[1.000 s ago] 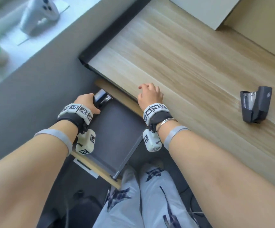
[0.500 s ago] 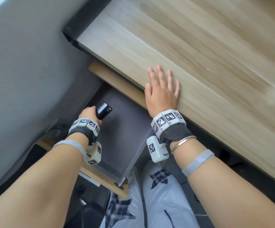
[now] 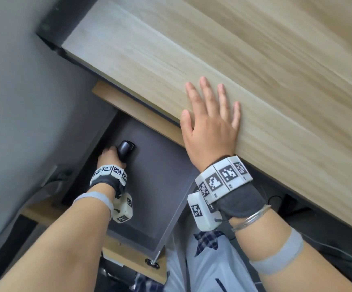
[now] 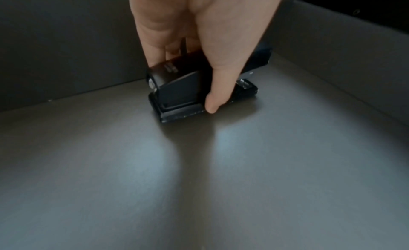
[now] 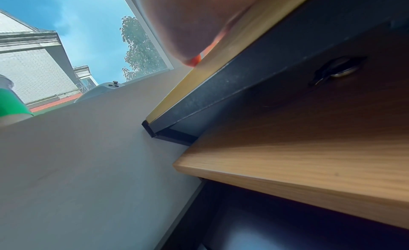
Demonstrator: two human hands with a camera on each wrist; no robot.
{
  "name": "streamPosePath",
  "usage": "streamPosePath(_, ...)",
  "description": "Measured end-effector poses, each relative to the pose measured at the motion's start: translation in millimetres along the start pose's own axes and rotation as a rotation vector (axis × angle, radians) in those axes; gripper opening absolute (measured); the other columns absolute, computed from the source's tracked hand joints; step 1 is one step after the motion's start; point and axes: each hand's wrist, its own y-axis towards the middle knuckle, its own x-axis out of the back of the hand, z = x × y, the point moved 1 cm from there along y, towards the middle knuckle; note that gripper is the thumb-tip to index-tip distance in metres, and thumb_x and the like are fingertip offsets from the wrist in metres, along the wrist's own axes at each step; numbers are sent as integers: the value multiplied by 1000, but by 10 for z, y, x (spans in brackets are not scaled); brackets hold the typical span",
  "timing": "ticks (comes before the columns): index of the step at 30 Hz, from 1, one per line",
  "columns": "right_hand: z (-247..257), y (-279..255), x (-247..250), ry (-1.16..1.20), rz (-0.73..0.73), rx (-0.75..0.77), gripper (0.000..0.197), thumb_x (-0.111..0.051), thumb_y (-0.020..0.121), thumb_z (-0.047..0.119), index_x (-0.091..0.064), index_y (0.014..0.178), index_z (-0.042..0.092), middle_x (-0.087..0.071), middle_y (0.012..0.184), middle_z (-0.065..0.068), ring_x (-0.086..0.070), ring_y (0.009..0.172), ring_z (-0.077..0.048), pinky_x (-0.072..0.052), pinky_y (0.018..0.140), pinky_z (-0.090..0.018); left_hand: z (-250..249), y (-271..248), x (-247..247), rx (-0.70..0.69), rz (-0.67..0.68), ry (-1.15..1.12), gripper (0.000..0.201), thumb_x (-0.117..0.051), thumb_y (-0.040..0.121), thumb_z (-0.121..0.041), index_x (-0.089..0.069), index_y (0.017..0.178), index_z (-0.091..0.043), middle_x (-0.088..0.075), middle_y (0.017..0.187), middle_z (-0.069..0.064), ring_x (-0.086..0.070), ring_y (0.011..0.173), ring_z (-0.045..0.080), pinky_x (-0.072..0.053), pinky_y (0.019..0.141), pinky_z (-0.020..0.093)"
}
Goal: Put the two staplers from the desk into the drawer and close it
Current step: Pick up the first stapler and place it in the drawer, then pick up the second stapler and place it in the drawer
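Fingers and thumb of the left hand (image 4: pixel 199 35) pinch a black stapler (image 4: pixel 194 89), its base touching the floor of the open drawer (image 3: pixel 160 197) toward ten o'clock. The right hand (image 3: pixel 210 127) lies flat, fingers straight, holding nothing, on the desk (image 3: pixel 255 70) edge at three o'clock. Judging by this, one stapler is nearly placed; the second, unseen here, and closing the drawer remain.

Home or office workspace, wooden desk (image 3: pixel 255 81) with pull-out drawer (image 3: pixel 162 186), window (image 5: pixel 66 35) facing neighbouring rooftops

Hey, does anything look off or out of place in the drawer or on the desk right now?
Nothing stands out: left hand sets a black stapler upright on the drawer floor; right hand rests flat on the desk.
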Motion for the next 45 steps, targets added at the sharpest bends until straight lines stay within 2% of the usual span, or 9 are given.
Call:
streamPosePath(5, 14, -7, -11, 6, -60, -13, 53, -36, 92, 40, -35, 145, 37, -31, 157, 9, -25, 147, -23, -15, 116, -53, 42, 0, -86, 20, 10, 11, 56, -65, 74, -5, -47, 127, -9, -50, 131, 23, -51, 119, 43, -46, 97, 43)
streamPosePath(10, 27, -5, -12, -36, -86, -19, 54, -33, 90, 40, -38, 143, 37, -36, 154, 9, -32, 144, -24, -19, 115, -53, -5, -66, 61, 54, 62, -16, 63, -73, 72, -13, -45, 128, -14, -47, 133, 21, -49, 121, 43, -45, 99, 44)
streamPosePath(14, 41, -7, 24, -20, -62, -25, 54, -34, 89, 40, -42, 142, 36, -39, 153, 9, -35, 142, -24, -22, 113, -53, -137, -244, 331, 8, 9, -41, 58, -75, 72, -17, -47, 122, -8, -49, 127, 22, -52, 116, 42, -47, 95, 43)
streamPosePath(21, -26, 40, 257, 56, 196, 4, 52, -41, 97, 34, -29, 147, 38, -17, 160, 14, -10, 150, -15, -5, 120, -44, -623, -819, 914, -164, -21, 3, 35, -62, 83, -18, -58, 115, -6, -66, 116, 16, -60, 111, 33, -50, 93, 38)
streamPosePath(23, -97, 55, 358, 92, 247, 18, 50, -42, 97, 30, -33, 146, 35, -20, 160, 11, -13, 149, -14, -8, 120, -41, -795, -1039, 1103, -202, -10, 22, 30, -60, 84, -17, -60, 112, -7, -67, 115, 15, -61, 109, 32, -49, 93, 36)
streamPosePath(26, -245, 87, 572, 151, 254, -28, 43, -44, 96, 27, -46, 138, 28, -38, 153, 4, -31, 142, -16, -22, 115, -36, -1126, -1355, 1386, -288, -6, 59, 29, -58, 85, -16, -62, 112, -8, -66, 118, 14, -60, 112, 32, -48, 95, 36)
streamPosePath(31, -619, 120, 1091, 171, 236, -144, 38, -43, 95, 23, -53, 132, 25, -52, 141, 0, -47, 129, -24, -34, 105, -34, -1706, -1789, 1673, -381, 19, 101, 26, -60, 84, -16, -66, 108, -9, -68, 118, 12, -63, 109, 30, -50, 91, 34)
streamPosePath(38, -1555, 154, 1829, 127, 110, -279, 38, -45, 93, 16, -55, 129, 22, -54, 137, -3, -48, 126, -27, -38, 103, -35, -2733, -2217, 1694, -526, -13, 125, 26, -61, 85, -14, -65, 109, -5, -69, 117, 13, -63, 109, 31, -51, 91, 37)
streamPosePath(45, -2645, 41, 2229, 64, -43, -534, 45, -54, 88, 10, -49, 132, 22, -47, 136, -8, -44, 124, -30, -41, 97, -37, -3654, -2443, 1332, -650, 13, 133, 26, -60, 83, -9, -65, 108, -3, -68, 116, 16, -63, 108, 33, -51, 90, 37)
